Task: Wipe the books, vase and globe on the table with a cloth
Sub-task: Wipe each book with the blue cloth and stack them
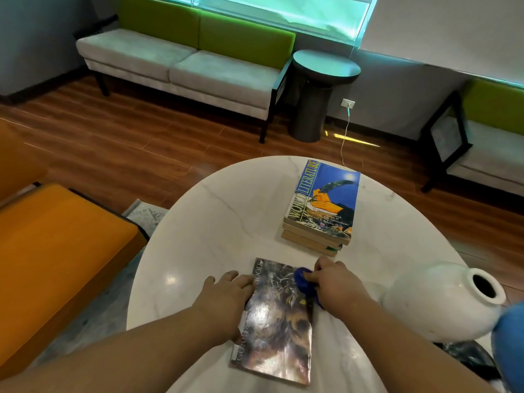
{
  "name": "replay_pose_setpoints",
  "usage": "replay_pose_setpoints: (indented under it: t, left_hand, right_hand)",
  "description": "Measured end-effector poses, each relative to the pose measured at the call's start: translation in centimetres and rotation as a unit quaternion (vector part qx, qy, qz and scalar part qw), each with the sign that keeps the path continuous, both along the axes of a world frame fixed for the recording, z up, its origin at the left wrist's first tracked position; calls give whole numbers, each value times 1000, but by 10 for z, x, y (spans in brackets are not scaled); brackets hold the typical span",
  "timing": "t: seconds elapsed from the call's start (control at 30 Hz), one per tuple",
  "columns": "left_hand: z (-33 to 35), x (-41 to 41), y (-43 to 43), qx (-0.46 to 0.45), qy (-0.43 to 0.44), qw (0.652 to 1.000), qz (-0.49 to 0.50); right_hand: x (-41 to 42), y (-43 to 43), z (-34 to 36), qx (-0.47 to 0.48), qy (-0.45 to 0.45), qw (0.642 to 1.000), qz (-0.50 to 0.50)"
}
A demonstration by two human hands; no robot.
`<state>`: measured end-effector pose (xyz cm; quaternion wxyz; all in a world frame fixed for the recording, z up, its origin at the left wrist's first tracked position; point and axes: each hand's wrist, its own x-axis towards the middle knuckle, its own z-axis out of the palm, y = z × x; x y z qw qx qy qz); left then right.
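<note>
A dark paperback lay flat on the round white table, near its close edge. Its cover was glossy and reflected the light. It showed mottled brown and grey shapes, with pale letters along the left side. The left hand lay flat on the left edge of this paperback, the fingers straight and close together, pressing it down. The right hand gripped a bunched blue cloth, the fingers curled round it, and the cloth touched the paperback near its far right corner.

Beyond the paperback and a little to the right was a stack of books with worn, yellowish page edges. The top one had a blue cover with the title "World Literature" and a quill.

To the right of the paperback sat a white vase, round and smooth, its dark mouth pointing up and to the right. The table top looked like polished marble with thin grey veins.
</note>
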<state>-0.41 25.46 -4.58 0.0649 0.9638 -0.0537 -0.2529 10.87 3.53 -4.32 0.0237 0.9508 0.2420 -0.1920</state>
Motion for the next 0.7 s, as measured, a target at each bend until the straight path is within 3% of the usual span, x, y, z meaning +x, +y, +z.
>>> replay_pose_setpoints:
  t: [0.23,0.37,0.7]
  left_hand:
    - [-1,0,0,1,-1,1000,-4]
    - [-1,0,0,3,-2,1000,-5]
    - [-1,-2,0,5,-7,1000,-5]
  right_hand:
    - [-3,8,-1,7,20,999,45]
    - [-1,23,0,1,-7,1000,25]
    - [-20,16,-9,6,41,999,-10]
